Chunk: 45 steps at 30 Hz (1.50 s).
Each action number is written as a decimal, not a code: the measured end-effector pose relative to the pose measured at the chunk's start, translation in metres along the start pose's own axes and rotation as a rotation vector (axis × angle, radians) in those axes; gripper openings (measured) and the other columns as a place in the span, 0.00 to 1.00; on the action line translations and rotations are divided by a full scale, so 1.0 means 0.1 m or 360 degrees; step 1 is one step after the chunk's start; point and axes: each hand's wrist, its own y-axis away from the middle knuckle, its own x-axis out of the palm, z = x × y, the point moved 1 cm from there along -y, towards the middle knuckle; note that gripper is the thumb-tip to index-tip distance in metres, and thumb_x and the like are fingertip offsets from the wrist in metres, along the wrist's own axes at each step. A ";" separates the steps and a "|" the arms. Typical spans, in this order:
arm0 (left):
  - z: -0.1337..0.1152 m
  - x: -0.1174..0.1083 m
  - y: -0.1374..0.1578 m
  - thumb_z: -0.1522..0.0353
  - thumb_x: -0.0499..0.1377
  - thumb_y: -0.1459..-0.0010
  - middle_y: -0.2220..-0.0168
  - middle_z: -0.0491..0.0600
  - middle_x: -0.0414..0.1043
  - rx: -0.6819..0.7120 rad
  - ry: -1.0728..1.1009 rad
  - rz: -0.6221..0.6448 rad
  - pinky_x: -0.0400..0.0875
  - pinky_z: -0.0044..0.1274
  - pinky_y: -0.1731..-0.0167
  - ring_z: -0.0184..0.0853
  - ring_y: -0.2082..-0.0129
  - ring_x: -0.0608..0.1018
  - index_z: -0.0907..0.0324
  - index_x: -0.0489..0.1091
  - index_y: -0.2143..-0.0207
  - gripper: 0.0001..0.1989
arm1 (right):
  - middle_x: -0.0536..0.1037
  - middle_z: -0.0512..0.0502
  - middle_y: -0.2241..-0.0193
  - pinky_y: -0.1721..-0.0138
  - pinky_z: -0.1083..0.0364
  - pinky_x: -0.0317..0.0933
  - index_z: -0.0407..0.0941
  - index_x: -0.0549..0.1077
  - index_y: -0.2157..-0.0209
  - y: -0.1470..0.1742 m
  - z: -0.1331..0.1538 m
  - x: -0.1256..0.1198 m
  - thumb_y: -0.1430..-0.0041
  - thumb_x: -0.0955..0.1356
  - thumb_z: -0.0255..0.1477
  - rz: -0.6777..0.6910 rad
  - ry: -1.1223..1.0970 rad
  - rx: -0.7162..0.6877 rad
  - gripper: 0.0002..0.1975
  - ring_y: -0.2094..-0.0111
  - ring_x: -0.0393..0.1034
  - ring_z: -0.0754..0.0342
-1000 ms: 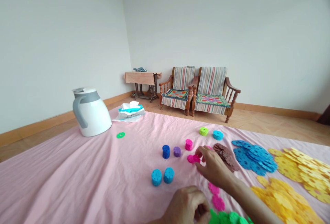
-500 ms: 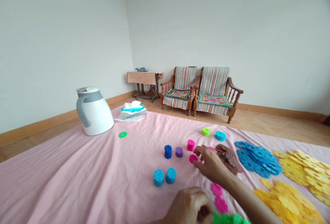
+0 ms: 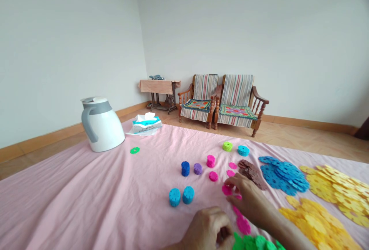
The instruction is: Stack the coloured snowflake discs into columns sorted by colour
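My right hand (image 3: 246, 196) reaches over several loose pink discs, with thumb and fingertips closed at the edges of one pink notched plastic disc (image 3: 226, 190). More pink discs (image 3: 243, 225) lie under and in front of this hand. My left hand (image 3: 208, 227) rests near the front with its fingers curled in; whatever they hold is hidden. Just beyond the right fingertips are a low pink stack (image 3: 213, 176) and a taller pink stack (image 3: 210, 161). Two light blue stacks (image 3: 188, 195) stand beyond my left hand. Green discs (image 3: 253, 242) are heaped beside it.
Dark blue (image 3: 185, 168), purple (image 3: 197, 168), lime (image 3: 227, 146) and light blue (image 3: 243, 150) stacks stand farther back. Brown (image 3: 251, 174), blue (image 3: 284, 175), yellow (image 3: 340, 192) and orange-yellow (image 3: 314, 219) heaps lie rightward. A white jug (image 3: 106, 129) and tissue pack (image 3: 147, 124) are at left.
My right hand has moved from the low pink stack back toward me, to a loose pink disc. The low pink stack stands uncovered. My left hand has hardly moved.
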 end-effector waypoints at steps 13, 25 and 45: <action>-0.04 -0.03 0.00 0.83 0.59 0.61 0.79 0.44 0.64 -0.0025 -0.0044 0.0018 0.56 0.15 0.79 0.25 0.79 0.66 0.66 0.69 0.78 0.07 | 0.70 0.42 0.68 0.63 0.52 0.55 0.44 0.66 0.69 0.00 -0.02 0.12 0.48 0.62 0.26 -0.0080 -0.0025 -0.0003 0.04 0.65 0.66 0.48; -0.02 -0.02 0.00 0.82 0.59 0.60 0.77 0.45 0.68 -0.0030 -0.0009 0.0019 0.59 0.14 0.79 0.25 0.79 0.67 0.65 0.71 0.77 0.07 | 0.73 0.50 0.81 0.76 0.59 0.54 0.44 0.68 0.78 -0.35 0.00 -0.01 0.51 0.63 0.27 -0.0137 -0.0456 0.0282 0.05 0.77 0.65 0.56; 0.02 0.00 0.00 0.79 0.60 0.58 0.76 0.46 0.69 0.0005 -0.0009 0.0052 0.62 0.15 0.78 0.25 0.80 0.67 0.63 0.72 0.76 0.05 | 0.75 0.49 0.82 0.77 0.60 0.53 0.43 0.72 0.81 -0.65 -0.01 0.21 0.56 0.65 0.25 -0.0185 -0.0264 0.0495 0.06 0.76 0.69 0.55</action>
